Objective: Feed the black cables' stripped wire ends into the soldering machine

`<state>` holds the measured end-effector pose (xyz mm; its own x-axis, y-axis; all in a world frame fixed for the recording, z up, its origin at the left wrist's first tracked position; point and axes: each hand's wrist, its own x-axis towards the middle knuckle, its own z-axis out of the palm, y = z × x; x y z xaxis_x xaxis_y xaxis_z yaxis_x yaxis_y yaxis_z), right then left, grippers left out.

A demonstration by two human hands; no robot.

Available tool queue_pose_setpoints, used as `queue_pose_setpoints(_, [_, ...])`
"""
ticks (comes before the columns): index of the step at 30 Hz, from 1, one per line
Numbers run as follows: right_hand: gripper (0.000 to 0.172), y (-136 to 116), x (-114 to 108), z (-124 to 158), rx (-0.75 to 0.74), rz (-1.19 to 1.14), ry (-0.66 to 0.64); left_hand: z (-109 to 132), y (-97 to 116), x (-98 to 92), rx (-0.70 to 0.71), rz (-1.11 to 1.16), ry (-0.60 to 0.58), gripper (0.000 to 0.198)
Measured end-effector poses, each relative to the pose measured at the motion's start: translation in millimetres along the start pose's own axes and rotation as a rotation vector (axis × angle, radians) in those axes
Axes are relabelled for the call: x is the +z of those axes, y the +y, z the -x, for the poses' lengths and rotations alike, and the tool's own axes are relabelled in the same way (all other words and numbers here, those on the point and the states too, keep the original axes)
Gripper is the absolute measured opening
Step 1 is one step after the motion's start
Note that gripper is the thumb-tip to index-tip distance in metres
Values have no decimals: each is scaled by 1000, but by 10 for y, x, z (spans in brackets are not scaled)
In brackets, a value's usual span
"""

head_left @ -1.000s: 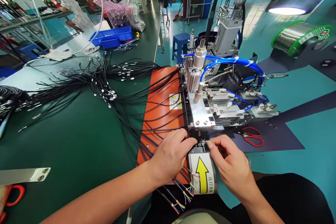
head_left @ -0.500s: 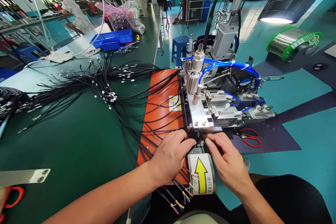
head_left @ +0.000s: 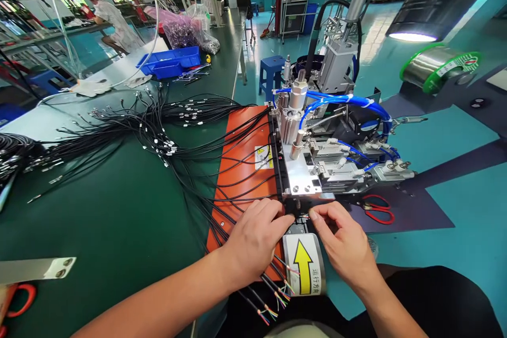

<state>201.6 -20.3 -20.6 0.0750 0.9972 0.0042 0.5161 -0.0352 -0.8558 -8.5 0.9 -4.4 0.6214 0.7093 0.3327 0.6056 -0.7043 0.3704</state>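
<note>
My left hand (head_left: 259,237) is closed over the orange plate (head_left: 245,121), its thumb and forefinger pinched at the machine's front slot; the black cable they grip is mostly hidden beneath them. Thin coloured wires (head_left: 304,216) show between my two hands. On the right side of the slot, my right hand (head_left: 346,240) pinches the tips of these wires between thumb and forefinger. Stripped cable ends (head_left: 279,296) with fanned coloured wires poke out below my left hand. A curved guide with a yellow arrow (head_left: 303,266) lies just below the slot.
Behind the slot stands the machine (head_left: 301,169) with cylinders and blue air tubes. Red-handled scissors (head_left: 378,208) lie right of it. A solder spool (head_left: 439,68) hangs at right. Bundled black cables (head_left: 158,127) cover the green bench; a blue tray (head_left: 170,60) sits further back. Two people are in the background.
Both hands stay at the slot with nearly the same pinch. My right fingertips have shifted very slightly, and the view has moved a little.
</note>
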Motion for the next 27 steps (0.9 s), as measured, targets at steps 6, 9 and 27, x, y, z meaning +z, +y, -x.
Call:
queue_pose_setpoints(6, [29, 22, 21, -23, 44, -4, -8, -21, 31, -33, -28, -31, 4, 20])
queue_pose_setpoints(9, [28, -18, -3, 20, 53, 3, 7, -27, 60, -55, -53, -27, 8, 19])
queue_pose_setpoints(27, [11, -262, 74, 505, -584, 187, -145, -15, 155, -185, -73, 184, 224, 19])
